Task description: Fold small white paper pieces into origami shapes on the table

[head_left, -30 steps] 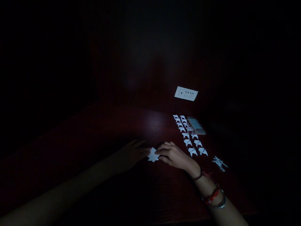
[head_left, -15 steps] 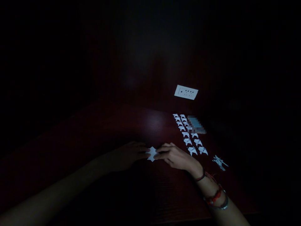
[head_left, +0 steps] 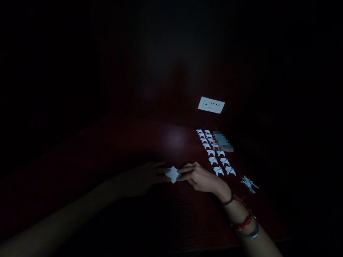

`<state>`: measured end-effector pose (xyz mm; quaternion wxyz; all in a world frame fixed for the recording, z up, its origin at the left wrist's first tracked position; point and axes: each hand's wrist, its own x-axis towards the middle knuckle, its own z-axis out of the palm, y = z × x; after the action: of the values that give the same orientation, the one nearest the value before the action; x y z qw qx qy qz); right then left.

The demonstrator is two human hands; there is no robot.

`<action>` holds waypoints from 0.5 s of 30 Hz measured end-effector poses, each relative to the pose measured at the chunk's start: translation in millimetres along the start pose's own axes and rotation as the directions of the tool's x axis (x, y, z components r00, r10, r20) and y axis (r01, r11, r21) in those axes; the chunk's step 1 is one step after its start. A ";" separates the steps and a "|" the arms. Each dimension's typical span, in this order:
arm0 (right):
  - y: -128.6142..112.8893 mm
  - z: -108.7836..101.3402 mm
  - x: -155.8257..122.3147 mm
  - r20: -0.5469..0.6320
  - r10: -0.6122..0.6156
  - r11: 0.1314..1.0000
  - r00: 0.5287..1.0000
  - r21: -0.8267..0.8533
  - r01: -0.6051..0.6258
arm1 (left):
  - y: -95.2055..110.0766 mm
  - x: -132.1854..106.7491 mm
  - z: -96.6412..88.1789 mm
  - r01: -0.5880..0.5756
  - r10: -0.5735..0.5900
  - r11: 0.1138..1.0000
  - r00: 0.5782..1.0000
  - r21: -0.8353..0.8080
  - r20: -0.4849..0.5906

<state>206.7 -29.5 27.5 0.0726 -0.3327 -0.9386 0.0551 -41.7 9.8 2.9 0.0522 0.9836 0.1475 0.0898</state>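
Note:
A small white folded paper piece (head_left: 173, 174) lies on a dark red wooden table (head_left: 171, 221). My left hand (head_left: 146, 175) presses on its left edge with the fingers laid close together. My right hand (head_left: 198, 176) pinches its right edge, fingers curled; bracelets sit on that wrist. The room is very dark, so finger detail is faint.
Two rows of several small white folded paper shapes (head_left: 214, 153) run along the table to the right. A blurred bluish flat object (head_left: 222, 141) lies beside them. A separate crumpled paper shape (head_left: 249, 184) sits further right. A white wall socket plate (head_left: 211, 105) is behind.
Both hands have drawn closer over the paper piece. It shows less area and looks more compact than a second ago.

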 end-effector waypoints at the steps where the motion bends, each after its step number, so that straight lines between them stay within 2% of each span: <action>1: 0.3 0.5 -0.2 -0.005 -0.002 1.000 1.000 0.008 0.002 | -0.6 -0.2 0.3 -0.004 0.004 1.000 1.000 -0.004 0.000; 9: -3.2 0.8 0.9 0.002 -0.010 0.999 1.000 -0.052 0.010 | -0.6 0.0 4.1 0.001 -0.001 1.000 1.000 0.017 0.001; 15: -3.1 0.0 2.8 0.001 -0.015 0.998 1.000 -0.064 0.015 | 3.6 5.9 3.4 -0.023 0.025 0.999 0.998 0.024 -0.064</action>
<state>202.6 -30.1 28.2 0.0621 -0.3278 -0.9424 0.0243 -34.5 7.8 1.0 0.0352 0.9824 0.1383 0.1202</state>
